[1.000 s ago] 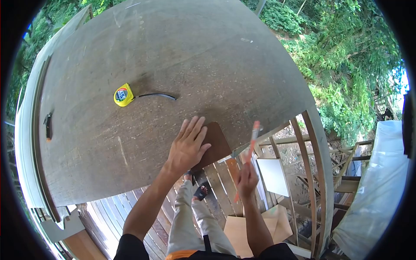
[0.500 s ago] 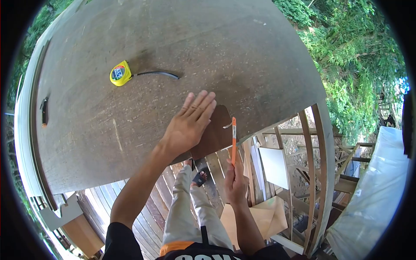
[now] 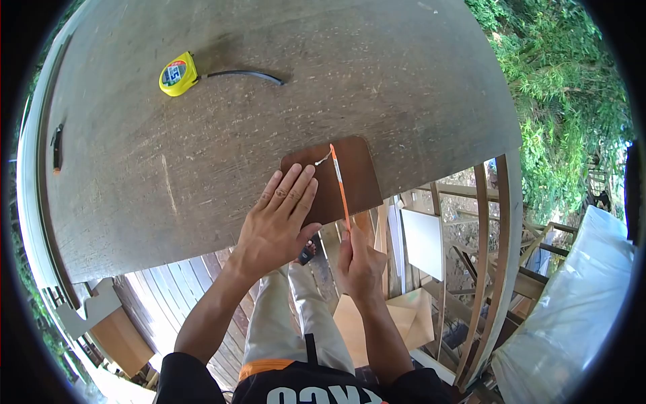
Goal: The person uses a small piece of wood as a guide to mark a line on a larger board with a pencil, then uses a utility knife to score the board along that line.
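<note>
A dark tool (image 3: 56, 148) lies near the left edge of a large brown surface (image 3: 222, 135). Further right sits a yellow tape measure (image 3: 177, 73) with a short length of black tape pulled out. The left hand (image 3: 277, 225) lies flat with fingers spread on a small dark board (image 3: 336, 178) at the near edge of the surface. The right hand (image 3: 360, 261) grips an orange pencil (image 3: 340, 185), whose tip touches the board near its top. Wooden railings (image 3: 481, 222) and greenery (image 3: 572, 101) lie to the right.
</note>
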